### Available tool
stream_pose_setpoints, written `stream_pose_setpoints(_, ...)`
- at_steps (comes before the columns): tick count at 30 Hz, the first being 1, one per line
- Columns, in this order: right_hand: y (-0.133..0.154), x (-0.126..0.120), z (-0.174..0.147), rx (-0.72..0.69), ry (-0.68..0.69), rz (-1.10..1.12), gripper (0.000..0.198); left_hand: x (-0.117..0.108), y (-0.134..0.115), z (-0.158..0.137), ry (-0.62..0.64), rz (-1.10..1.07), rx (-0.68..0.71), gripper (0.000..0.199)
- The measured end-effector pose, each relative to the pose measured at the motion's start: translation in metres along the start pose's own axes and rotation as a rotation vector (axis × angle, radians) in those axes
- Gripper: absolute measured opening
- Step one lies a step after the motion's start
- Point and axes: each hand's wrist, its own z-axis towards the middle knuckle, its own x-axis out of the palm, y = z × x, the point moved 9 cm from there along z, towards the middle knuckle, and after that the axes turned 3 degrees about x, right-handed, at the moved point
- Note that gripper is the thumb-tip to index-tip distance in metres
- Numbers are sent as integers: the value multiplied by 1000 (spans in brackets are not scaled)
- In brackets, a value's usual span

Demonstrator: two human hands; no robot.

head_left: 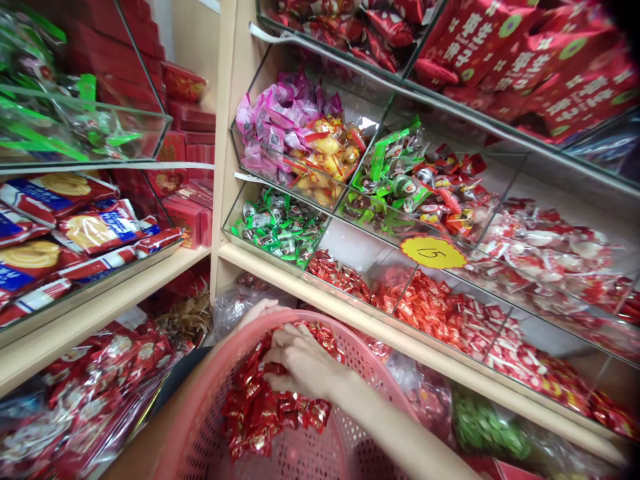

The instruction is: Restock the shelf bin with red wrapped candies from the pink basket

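Observation:
A pink plastic basket (170,427) with perforated sides is tilted toward me in the lower middle of the view. Red-wrapped candies (255,413) lie heaped in it, mostly on its left and far side. Past the far left rim shows part of my left hand (261,309), gripping the basket from outside; the basket's wall hides the rest of it. Inside the basket, my right hand (297,357) reaches into the heap with curled fingers closed on some of the candies. Its fingertips are partly hidden among the wrappers.
Beyond the basket, a wooden shelf edge (345,307) carries clear bins of red candies (430,300) and green-wrapped candies (283,227). Higher bins hold purple packets (280,127). A yellow price tag (433,253) hangs in front. Packaged biscuits (100,227) fill the left shelf; bagged sweets (485,420) sit below.

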Motion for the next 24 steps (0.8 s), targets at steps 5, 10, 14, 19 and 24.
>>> stream_pose_setpoints(5,-3,5,3,1,6,-81,21,-4,1,4,-19,0,-42,45)
stream_pose_setpoints(10,-6,12,1,17,29,-197,24,-15,-4,0,-158,4,-6,38)
stream_pose_setpoints(14,-4,12,-1,8,14,-219,25,-11,-6,-3,-202,23,-31,33)
stream_pose_setpoints(19,-8,9,-2,14,-10,-197,19,-8,-7,-1,-186,-12,-10,35)
stream_pose_setpoints(24,-12,9,-5,60,-7,-194,18,-13,-3,2,-199,-34,-44,33)
